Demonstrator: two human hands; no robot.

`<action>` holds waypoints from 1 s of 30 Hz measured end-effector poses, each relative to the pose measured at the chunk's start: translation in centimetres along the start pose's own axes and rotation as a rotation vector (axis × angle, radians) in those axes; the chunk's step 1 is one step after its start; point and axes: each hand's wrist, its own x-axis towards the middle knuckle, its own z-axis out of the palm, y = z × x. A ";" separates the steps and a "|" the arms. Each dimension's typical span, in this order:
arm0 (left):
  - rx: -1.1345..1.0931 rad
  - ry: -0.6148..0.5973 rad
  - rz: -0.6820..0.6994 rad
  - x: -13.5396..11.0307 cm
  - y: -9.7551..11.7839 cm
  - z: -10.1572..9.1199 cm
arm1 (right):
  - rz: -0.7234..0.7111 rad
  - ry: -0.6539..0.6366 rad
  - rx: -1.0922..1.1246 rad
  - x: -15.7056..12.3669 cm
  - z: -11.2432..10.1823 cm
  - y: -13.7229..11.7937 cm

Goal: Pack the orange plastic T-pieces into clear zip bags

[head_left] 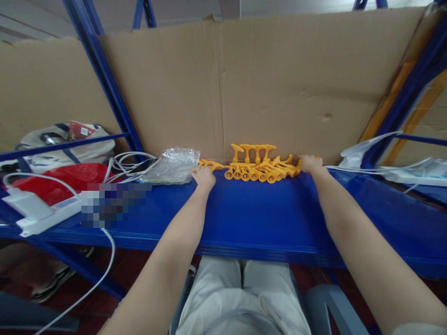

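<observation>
On the blue tabletop [251, 209], several yellow plastic T-handled pieces with round cup-like ends [254, 177] lie side by side in a row. A few more yellow T-shaped pieces [257, 153] stand behind them near the cardboard. At the row's left end, my left hand [204, 177] is closed around a yellow piece [213, 164], its fingertips partly hidden. My right hand [310, 164] is at the right end, fingers curled on another yellow piece [299, 166] that is mostly covered by the hand. Both arms reach far forward across the table.
A cardboard sheet [265, 83] closes off the back. Left of my hand lie a clear plastic bag [172, 165], white cables [131, 163], a power strip [52, 216] and a red bag [66, 181]. Blue posts [104, 70] frame both sides. White cables and another strip [415, 173] lie right.
</observation>
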 end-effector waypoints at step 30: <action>-0.455 0.252 -0.034 0.3 0.3 -2.0 | -0.003 0.370 0.220 -4.2 -6.0 -3.8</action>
